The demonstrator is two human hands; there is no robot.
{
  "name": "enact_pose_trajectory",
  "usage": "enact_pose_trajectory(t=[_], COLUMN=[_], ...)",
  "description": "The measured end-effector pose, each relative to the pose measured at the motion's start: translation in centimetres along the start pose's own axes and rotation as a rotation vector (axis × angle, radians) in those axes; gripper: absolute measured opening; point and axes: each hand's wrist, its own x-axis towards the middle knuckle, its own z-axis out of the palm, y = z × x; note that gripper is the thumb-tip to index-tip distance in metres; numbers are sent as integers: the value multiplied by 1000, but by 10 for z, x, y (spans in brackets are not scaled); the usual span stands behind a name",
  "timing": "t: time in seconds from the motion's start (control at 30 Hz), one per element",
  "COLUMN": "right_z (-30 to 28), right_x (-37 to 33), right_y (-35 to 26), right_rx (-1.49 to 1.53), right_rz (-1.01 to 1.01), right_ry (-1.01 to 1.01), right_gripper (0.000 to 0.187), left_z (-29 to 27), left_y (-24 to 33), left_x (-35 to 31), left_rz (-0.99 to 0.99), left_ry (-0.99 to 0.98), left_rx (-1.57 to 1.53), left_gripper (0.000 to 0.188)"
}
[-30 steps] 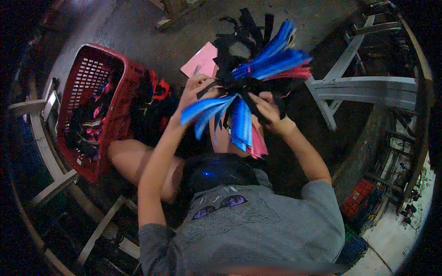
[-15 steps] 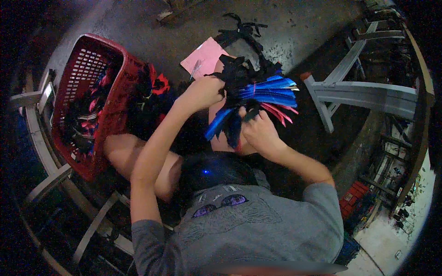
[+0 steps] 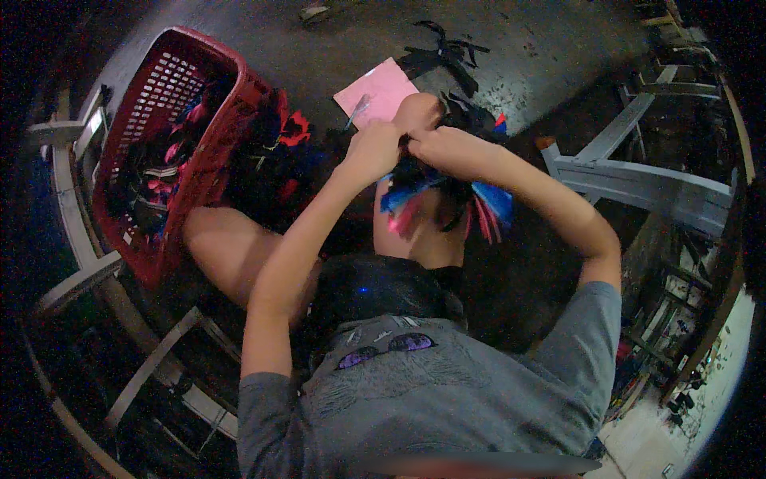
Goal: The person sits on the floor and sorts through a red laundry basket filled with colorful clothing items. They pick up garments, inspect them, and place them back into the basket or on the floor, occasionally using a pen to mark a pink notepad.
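Observation:
A bundle of blue, pink and black fabric strips (image 3: 493,209) lies over my right thigh, its coloured ends fanned out toward me. My left hand (image 3: 375,150) is closed above the bundle, fingers pinched on a dark strip. Right beside it, my right hand (image 3: 453,152) is also closed, thumb and fingers pressed together on dark strip material. The two hands almost touch, and they cover part of the bundle's middle. Exactly how the black strip runs between the fingers is hidden.
A red plastic basket (image 3: 231,104) with mixed strips stands at my left, beside a dark and red heap (image 3: 294,128). Past my knee lies a pink sheet (image 3: 375,92); black strips (image 3: 447,56) are on the floor beyond. A grey metal frame (image 3: 638,180) stands at right.
My right hand has moved up and left to meet my left hand, which shifted slightly right. The bundle's blue and pink ends have turned from pointing right to hanging toward me.

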Motion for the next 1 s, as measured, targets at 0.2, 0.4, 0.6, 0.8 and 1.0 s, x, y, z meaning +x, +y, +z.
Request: enact_pose_trajectory(t=[0.2,0.4,0.6,0.8,1.0], right_z=[3,7,26,31,29], right_x=[24,-12,-36,-53,-51], right_y=[7,2,-9,-48,-33], right_rx=[-281,145,586,-117,352], right_rz=[-11,-3,257,271,161], right_ry=[513,580,501,745,393], right_gripper=[15,16,13,11,13], left_z=[-2,-4,8,9,-10], left_y=[-14,1,31,43,25], left_x=[11,-8,-36,-49,-33], left_rz=[274,272,164,118,-20], left_ry=[159,109,181,280,5], left_rx=[158,60,-158,-272,-424], left_gripper=[19,11,17,20,17])
